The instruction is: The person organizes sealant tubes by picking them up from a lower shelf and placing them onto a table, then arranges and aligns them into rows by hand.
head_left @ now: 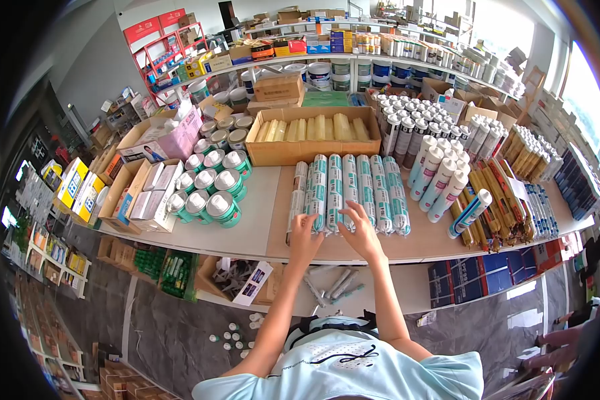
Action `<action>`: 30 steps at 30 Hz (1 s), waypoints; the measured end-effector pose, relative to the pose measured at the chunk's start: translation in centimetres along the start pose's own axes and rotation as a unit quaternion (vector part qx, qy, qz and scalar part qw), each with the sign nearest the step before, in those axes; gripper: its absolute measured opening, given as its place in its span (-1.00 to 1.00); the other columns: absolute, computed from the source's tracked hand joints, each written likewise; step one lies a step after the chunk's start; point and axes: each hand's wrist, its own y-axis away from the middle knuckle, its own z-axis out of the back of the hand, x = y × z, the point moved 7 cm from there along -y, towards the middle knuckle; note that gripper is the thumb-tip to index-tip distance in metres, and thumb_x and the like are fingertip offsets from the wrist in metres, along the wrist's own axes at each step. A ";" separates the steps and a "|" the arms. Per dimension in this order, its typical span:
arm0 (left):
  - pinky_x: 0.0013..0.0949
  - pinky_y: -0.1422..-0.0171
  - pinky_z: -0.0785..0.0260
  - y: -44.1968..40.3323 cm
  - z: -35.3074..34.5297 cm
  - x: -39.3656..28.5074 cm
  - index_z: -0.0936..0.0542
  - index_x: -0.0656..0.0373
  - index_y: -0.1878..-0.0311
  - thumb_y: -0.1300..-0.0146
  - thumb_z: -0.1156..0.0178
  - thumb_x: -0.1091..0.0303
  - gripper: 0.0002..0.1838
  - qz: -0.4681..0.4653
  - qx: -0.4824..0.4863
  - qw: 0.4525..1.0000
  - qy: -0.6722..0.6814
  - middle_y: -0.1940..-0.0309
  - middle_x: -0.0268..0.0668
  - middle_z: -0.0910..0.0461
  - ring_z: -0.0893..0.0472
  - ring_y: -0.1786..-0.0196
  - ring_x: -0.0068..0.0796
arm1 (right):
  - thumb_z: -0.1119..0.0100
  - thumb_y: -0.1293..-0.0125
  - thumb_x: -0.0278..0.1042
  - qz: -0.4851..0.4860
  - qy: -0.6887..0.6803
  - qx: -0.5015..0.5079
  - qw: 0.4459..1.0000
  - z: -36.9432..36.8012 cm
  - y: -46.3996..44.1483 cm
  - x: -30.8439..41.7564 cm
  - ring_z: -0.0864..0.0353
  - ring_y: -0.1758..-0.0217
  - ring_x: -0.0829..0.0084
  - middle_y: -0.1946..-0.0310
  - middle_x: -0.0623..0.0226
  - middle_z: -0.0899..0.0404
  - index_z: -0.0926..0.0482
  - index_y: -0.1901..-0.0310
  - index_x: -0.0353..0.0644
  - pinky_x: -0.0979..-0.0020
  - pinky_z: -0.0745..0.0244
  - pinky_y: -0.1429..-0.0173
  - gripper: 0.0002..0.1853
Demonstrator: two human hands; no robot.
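A row of white and teal foil tubes (365, 190) lies side by side on the table, pointing away from me. My left hand (305, 233) is at the near ends of the left tubes, its fingers apart. Just to the right, my right hand (360, 230) rests over the near ends of the middle tubes, fingers spread. Neither hand is wrapped round a tube. Behind the row stands an open cardboard box (313, 156) with pale yellow tubes in it.
Green and white cans (222, 208) stand at the left beside small boxes (155, 207). White-capped cartridges (440, 180) and gold foil tubes (497, 200) are at the right. Below the table edge is a shelf (407, 293) with loose tubes.
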 end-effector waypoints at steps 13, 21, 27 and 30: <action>-0.09 -0.17 -0.29 1.0 0.7 0.4 -0.48 0.33 -0.09 -0.08 -0.35 0.34 -0.49 -0.054 -0.017 0.998 0.011 0.09 -0.08 -0.56 -0.47 -0.03 -0.07 | -0.35 -0.10 -0.17 -0.041 0.163 -0.058 0.984 -2.0 1.5 -3.7 -0.23 -0.36 0.11 -0.18 0.14 -0.35 -0.46 -0.03 -0.13 -0.25 0.23 -0.45 -0.52; -0.10 -0.13 -0.31 0.8 1.0 0.5 -0.48 0.28 -0.11 -0.08 -0.34 0.35 -0.49 -0.044 -0.004 0.999 0.016 0.12 -0.11 -0.56 -0.48 0.03 -0.05 | -0.36 -0.09 -0.16 -0.061 0.182 -0.042 0.981 -2.8 1.4 -3.7 -0.21 -0.38 0.10 -0.22 0.12 -0.32 -0.45 -0.06 -0.12 -0.26 0.28 -0.46 -0.48; -0.09 -0.23 -0.29 1.2 1.7 -0.6 -0.41 0.27 -0.18 -0.14 -0.28 0.42 -0.48 -0.027 0.011 0.998 0.052 -0.05 -0.04 -0.48 -0.43 -0.13 -0.02 | -0.34 -0.12 -0.23 -0.037 0.184 -0.103 0.977 -1.5 2.4 -0.7 0.09 -0.54 0.05 -0.36 0.10 -0.15 -0.41 -0.14 -0.08 -0.32 0.49 -0.45 -0.46; -0.10 -0.27 -0.27 2.0 2.0 -1.5 -0.38 0.27 -0.21 -0.15 -0.23 0.47 -0.48 -0.038 0.005 0.998 0.047 -0.13 -0.03 -0.43 -0.40 -0.19 -0.01 | -0.32 -0.14 -0.22 -0.039 0.191 -0.095 0.976 -1.8 3.2 -0.7 0.10 -0.54 0.06 -0.36 0.10 -0.16 -0.39 -0.17 -0.10 -0.33 0.51 -0.45 -0.45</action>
